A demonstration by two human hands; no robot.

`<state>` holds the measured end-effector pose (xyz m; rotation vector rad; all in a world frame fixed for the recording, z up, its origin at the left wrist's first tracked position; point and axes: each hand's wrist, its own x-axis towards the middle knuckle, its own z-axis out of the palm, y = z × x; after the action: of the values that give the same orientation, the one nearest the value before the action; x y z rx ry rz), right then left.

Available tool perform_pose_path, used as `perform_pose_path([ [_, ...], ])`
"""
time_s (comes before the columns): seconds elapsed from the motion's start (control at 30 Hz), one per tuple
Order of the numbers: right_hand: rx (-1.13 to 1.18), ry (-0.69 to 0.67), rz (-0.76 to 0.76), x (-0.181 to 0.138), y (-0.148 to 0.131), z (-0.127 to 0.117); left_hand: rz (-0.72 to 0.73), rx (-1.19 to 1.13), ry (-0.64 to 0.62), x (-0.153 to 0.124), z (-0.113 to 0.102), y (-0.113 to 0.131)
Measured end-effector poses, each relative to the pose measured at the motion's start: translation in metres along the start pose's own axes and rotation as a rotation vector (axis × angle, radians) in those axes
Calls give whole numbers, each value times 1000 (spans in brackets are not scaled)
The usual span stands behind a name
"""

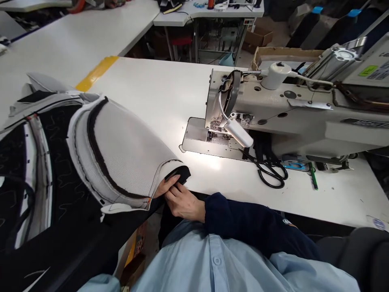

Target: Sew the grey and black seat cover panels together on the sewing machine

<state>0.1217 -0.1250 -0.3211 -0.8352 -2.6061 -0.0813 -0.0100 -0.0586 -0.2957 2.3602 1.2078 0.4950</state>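
A large sewn cover (130, 142) of light grey mesh and black fabric with dark seams spreads over the left side of the table. At its right-hand corner, a black curved edge (182, 173) is folded over. My left hand (164, 187) comes from beneath the cover and pinches this black edge; most of that hand is hidden by the fabric. Right beside it, my right hand (186, 203) grips the same edge from the front, with its fingers bent and touching the left fingers. Both hands are at the table's front edge, left of the sewing machine (273, 101).
Black-handled scissors (270, 170) lie below the machine's metal plate (194, 136). A small green tool (313, 177) is to their right. A lit lamp (240, 133) hangs by the needle area. Yellow tape (97, 73) crosses the table. A cardboard box (257, 56) stands behind the machine.
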Motion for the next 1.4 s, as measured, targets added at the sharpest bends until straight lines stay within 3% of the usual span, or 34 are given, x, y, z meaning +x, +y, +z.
perform_pose_path([
  [0.07, -3, -23, 27, -7, -1, 3, -39, -98, -57, 7, 2, 9],
  [0.17, -8, -137, 16, -15, -5, 6, -30, -432, -383, 12, -3, 34],
  [0.23, -18, -179, -6, -18, -6, 6, 66, -561, -482, 12, -10, 52],
  [0.3, -19, -176, -6, -18, -4, 5, 168, -397, -322, 12, -18, 63],
  [0.4, -17, -97, 84, -16, 3, 0, 214, 163, -35, 15, -22, 58],
  [0.47, -38, -21, 135, -13, 6, -5, 225, 414, -9, 18, -20, 45],
  [0.53, -78, 22, 150, -11, 8, -10, 240, 507, -25, 21, -15, 32],
  [0.73, -95, -69, 186, -4, 13, -16, 122, 408, 140, 23, -11, 21],
  [0.83, -146, -54, 193, -5, 21, -17, 232, 346, 184, 15, -11, 24],
  [0.93, -189, -35, 138, -6, 27, -20, 313, 309, 168, -3, -6, 20],
  [1.1, -256, -57, 51, -4, 30, -32, 279, 284, 62, -28, -4, 1],
  [1.23, -212, -131, -11, 1, 32, -39, 283, 177, 7, -7, -11, -20],
  [1.4, -177, -171, 36, 11, 37, -38, 253, 39, 28, 28, -8, -37],
])
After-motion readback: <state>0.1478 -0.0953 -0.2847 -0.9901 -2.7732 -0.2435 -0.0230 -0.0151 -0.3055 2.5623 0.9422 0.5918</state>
